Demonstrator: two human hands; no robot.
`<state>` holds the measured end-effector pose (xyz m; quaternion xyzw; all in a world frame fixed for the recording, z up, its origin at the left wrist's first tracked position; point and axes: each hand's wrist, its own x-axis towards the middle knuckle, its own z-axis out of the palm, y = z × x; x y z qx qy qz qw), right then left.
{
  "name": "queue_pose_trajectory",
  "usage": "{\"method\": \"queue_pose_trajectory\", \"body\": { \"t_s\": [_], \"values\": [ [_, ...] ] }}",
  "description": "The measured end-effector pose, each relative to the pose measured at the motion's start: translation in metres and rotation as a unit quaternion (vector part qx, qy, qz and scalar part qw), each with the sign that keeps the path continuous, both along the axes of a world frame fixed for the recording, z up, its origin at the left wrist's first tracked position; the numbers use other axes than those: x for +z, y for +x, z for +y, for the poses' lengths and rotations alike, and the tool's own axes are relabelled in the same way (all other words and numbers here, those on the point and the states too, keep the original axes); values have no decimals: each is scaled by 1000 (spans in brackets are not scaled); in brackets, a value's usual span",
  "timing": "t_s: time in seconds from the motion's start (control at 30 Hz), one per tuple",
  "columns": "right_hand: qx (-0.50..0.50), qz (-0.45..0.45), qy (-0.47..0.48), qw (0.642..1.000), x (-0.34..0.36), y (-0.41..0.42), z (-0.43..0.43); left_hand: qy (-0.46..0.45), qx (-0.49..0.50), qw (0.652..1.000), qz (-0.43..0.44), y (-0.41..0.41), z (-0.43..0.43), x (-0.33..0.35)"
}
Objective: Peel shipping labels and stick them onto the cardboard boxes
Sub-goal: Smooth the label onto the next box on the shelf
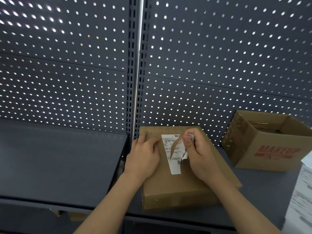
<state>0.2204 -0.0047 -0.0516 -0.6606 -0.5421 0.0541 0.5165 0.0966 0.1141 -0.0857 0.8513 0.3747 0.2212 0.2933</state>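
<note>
Head view: one camera, looking down at a dark shelf (64, 166) backed by a perforated panel (219, 56)
Closed box: a flat cardboard box (199, 186) lies on the shelf, centre frame; both hands are on its top
Label: a white shipping label (173, 159) sits on the box top, its left part stuck flat; its right edge curls up off the cardboard
Left hand: the left hand (145, 156) presses flat, fingers spread wide, just left of the label
Right hand: the right hand (200, 154) pinches the label's lifted right edge; thumb and fingers closed on it
Open box: an open carton (263, 149) with red lettering stands at right, apart from the closed box
Far right: a white stack of sheets (302, 191), blurred
</note>
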Motion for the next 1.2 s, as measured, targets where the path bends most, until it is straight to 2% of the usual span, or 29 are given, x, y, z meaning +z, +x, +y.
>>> {"method": "queue_pose_trajectory", "body": {
  "t_s": [0.17,0.23,0.37,0.47,0.6,0.7,0.77,0.87,0.93,1.2],
  "values": [
    [-6,53,36,998,1,-1,2,-2,0,1000,4,0,0,0],
    [12,106,57,993,2,-2,1,-3,-1,1000,2,-1,0,1],
    [63,242,101,963,10,-8,-1,-4,-1,1000,3,-2,-1,2],
    [36,291,153,944,26,-5,-2,-7,-1,1000,9,-2,-3,3],
    [27,202,147,968,38,6,1,-7,-1,1000,10,-1,-1,2],
    [14,124,53,991,31,11,1,-5,-4,1000,11,-2,-2,2],
    [6,19,-42,999,26,14,-5,-3,-5,1000,12,-3,-2,2],
    [59,-116,-199,971,19,13,-19,-2,-6,1000,7,-3,-2,2],
    [94,-183,-256,945,12,12,-23,-1,-3,1000,3,-2,-1,2],
    [101,-239,-287,922,3,16,-19,-6,-6,1000,4,-2,-1,1]
  ]
}}
